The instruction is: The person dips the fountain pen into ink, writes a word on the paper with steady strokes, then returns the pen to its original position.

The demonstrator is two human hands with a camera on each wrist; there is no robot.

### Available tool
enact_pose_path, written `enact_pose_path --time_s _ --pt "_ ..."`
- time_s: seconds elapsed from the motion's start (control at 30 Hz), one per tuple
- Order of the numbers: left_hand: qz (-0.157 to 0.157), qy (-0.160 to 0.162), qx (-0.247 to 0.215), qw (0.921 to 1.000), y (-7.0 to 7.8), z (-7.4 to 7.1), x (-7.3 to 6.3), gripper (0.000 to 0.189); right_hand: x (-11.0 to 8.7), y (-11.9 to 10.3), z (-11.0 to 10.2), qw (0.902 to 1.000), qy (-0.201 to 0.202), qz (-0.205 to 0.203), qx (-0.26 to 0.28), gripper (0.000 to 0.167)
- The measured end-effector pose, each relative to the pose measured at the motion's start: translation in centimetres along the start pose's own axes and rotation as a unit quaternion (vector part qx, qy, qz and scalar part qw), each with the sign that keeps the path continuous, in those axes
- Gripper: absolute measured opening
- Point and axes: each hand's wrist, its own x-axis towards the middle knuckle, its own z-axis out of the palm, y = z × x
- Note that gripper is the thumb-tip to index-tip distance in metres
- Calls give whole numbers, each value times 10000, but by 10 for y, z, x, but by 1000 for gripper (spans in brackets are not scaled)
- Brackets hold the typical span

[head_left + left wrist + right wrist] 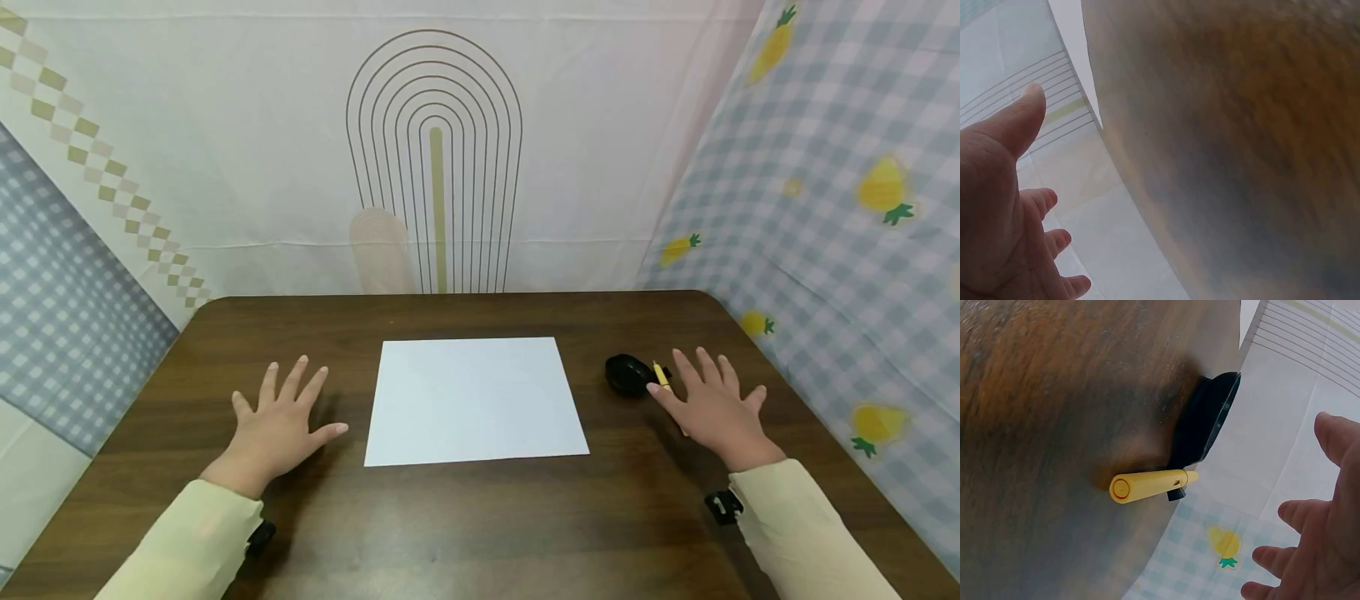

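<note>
A blank white sheet of paper [476, 402] lies flat in the middle of the brown table. Left of it, my left hand [273, 435] hovers with fingers spread and nothing in its grasp. My right hand [718, 415] is likewise spread and empty, on the right side. Partly hidden behind its thumb in the head view is a yellow pen-shaped stick [662, 375], its round end [1121, 489] showing in the right wrist view. Beside the stick sits a rounded black object [1205, 419] with a flat rim, between the paper and my right hand.
The dark wooden table [450, 525] has rounded far corners. A white cloth [600, 150] with printed arches hangs behind it. Checked cloth [825, 233] with yellow fruit prints stands along the right edge, and another checked cloth [60, 308] is at the left.
</note>
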Motion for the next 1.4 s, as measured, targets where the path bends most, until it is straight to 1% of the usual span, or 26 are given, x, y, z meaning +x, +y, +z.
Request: enact_pose_path --time_s 0.13,0.37,0.57,0.9,1.17,1.4 --pt "49 -60 -68 9999 3 1 3 89 0 2 2 10000 -1 11 1 93" --pt "130 -108 -47 9998 7 4 6 89 1 5 4 10000 -34 33 9 92" --pt "176 -168 -146 9996 10 7 8 87 1 7 6 10000 -57 50 -21 92" --pt "416 -301 -117 9986 16 13 11 85 1 10 9 9998 -135 148 -7 94" --pt "529 -429 -147 9976 17 14 13 85 0 8 9 9995 -193 230 83 96" --pt "618 -553 -207 9963 18 15 15 84 6 14 15 9990 -332 279 104 97"
